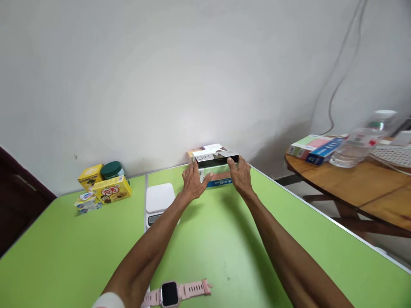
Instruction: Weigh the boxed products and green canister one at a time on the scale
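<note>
At the far edge of the green table, against the wall, a black-and-white box [217, 160] lies on top of a second box [221, 176] with green, brown and blue sides. My left hand [192, 182] grips the left end of the upper box, its thumb along the front. My right hand [240, 173] grips the right end, thumb on the black front face. More box corners show behind, partly hidden. Left of my hands is a white kitchen scale [159, 197], partly covered by my forearm. A pink smartwatch [169, 294] lies near the front edge.
Yellow boxes [112, 189], small packets [88, 202] and a green-lidded jar [111, 170] stand at the back left. On the wooden table [369, 184] at right are a flat box [314, 148], a large clear bottle [359, 141] and a white basket [393, 155].
</note>
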The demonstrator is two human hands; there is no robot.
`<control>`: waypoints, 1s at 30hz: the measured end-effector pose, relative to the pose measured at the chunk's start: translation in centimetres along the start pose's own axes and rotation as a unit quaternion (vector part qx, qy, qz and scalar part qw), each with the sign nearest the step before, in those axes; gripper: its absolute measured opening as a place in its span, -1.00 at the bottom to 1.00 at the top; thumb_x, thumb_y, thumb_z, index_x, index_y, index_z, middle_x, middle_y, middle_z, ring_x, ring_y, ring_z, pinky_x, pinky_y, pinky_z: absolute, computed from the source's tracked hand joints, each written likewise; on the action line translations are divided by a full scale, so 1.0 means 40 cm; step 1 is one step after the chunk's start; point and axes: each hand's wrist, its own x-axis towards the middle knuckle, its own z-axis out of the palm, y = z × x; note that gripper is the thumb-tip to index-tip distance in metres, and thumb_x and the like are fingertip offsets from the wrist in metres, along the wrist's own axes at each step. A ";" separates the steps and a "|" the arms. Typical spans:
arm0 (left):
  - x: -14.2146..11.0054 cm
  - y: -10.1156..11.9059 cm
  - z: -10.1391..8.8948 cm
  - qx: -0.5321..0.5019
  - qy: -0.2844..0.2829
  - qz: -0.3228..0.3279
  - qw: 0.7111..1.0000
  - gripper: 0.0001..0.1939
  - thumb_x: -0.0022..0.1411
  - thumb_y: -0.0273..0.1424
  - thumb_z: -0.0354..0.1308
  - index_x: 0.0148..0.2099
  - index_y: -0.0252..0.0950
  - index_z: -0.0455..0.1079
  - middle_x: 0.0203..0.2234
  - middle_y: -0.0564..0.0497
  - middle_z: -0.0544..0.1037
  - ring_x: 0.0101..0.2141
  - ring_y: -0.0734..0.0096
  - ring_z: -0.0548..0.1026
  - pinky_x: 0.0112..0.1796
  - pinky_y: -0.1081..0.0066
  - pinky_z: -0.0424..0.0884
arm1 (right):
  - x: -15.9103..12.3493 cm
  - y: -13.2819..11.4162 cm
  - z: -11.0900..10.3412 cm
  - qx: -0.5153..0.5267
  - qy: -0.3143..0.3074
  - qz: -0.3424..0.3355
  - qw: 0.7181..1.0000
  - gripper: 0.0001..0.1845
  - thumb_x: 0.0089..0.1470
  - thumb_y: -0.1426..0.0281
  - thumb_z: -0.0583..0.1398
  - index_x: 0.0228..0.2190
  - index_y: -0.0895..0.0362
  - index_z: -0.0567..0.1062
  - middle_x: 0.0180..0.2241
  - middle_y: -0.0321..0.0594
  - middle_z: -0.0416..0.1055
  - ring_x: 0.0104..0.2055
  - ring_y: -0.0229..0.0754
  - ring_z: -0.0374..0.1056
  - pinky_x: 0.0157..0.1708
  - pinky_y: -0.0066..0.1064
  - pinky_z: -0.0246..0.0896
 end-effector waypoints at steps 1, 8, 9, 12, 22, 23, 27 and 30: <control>-0.009 0.003 -0.008 -0.001 -0.004 -0.002 1.000 0.00 0.37 0.19 -0.06 0.55 -0.43 -0.13 0.50 -0.44 0.00 0.50 -0.18 -0.06 0.42 -0.13 -0.17 | -0.007 -0.002 -0.001 0.001 0.001 0.012 1.000 0.09 0.20 -0.33 -0.10 0.30 0.33 0.30 0.31 0.32 0.27 0.39 0.32 0.11 0.36 0.23 -0.05; -0.230 -0.101 -0.145 -0.012 0.053 -0.001 0.999 -0.09 0.40 0.14 -0.01 0.55 -0.28 -0.11 0.50 -0.31 0.06 0.48 -0.07 0.02 0.43 -0.09 -0.05 | -0.150 -0.068 -0.010 -0.010 0.081 -0.077 0.994 0.00 0.25 -0.24 -0.01 0.37 0.27 0.21 0.31 0.39 0.22 0.39 0.44 0.09 0.37 0.33 -0.16; -0.278 -0.139 -0.176 -0.013 0.088 -0.015 0.996 -0.13 0.41 0.11 0.02 0.53 -0.26 -0.04 0.47 -0.30 0.14 0.46 -0.05 0.08 0.43 -0.08 -0.01 | -0.176 -0.091 -0.002 -0.007 0.075 -0.113 0.991 -0.07 0.27 -0.19 0.01 0.37 0.22 0.23 0.30 0.36 0.25 0.38 0.42 0.12 0.37 0.32 -0.12; -0.415 -0.272 -0.284 -0.014 0.228 -0.089 0.970 -0.30 0.41 0.06 0.06 0.42 -0.23 0.19 0.33 -0.27 0.36 0.36 -0.02 0.27 0.41 -0.07 0.07 | -0.262 -0.197 0.051 0.039 -0.007 -0.178 0.983 -0.26 0.31 -0.07 0.05 0.30 0.15 0.33 0.21 0.24 0.38 0.27 0.34 0.29 0.27 0.32 0.11; -0.596 -0.588 -0.572 -0.010 0.492 -0.276 0.825 -0.35 0.39 -0.05 0.10 0.36 -0.29 0.19 0.27 -0.34 0.36 0.34 -0.02 0.30 0.37 -0.05 0.13 | -0.635 -0.500 0.526 0.225 -0.400 0.007 0.888 -0.06 0.14 -0.15 0.15 0.34 0.18 0.25 0.40 0.17 0.21 0.43 0.23 0.16 0.35 0.12 0.16; -0.597 -0.597 -0.575 -0.012 0.479 -0.264 0.837 -0.39 0.39 -0.05 0.10 0.33 -0.28 0.23 0.23 -0.32 0.41 0.29 0.01 0.37 0.35 -0.02 0.20 | -0.646 -0.506 0.570 0.211 -0.396 0.029 0.893 0.03 0.10 -0.18 0.16 0.37 0.22 0.20 0.43 0.20 0.13 0.48 0.25 0.06 0.39 0.14 0.06; -0.579 -0.614 -0.560 -0.028 0.421 -0.236 0.875 -0.35 0.37 -0.04 0.13 0.34 -0.30 0.25 0.23 -0.33 0.43 0.24 0.00 0.44 0.28 0.00 0.31 | -0.615 -0.519 0.694 0.188 -0.354 0.068 0.914 0.27 -0.12 -0.24 0.27 0.37 0.33 0.14 0.43 0.32 0.07 0.51 0.32 -0.04 0.43 0.13 -0.04; -0.554 -0.614 -0.553 -0.039 0.407 -0.231 0.883 -0.35 0.38 -0.01 0.11 0.34 -0.28 0.27 0.20 -0.31 0.46 0.21 0.00 0.46 0.25 -0.01 0.35 | -0.568 -0.531 0.742 0.242 -0.382 0.062 0.890 0.11 -0.19 -0.17 0.34 0.23 0.23 0.31 0.25 0.22 0.39 0.26 0.22 0.37 0.22 0.03 0.33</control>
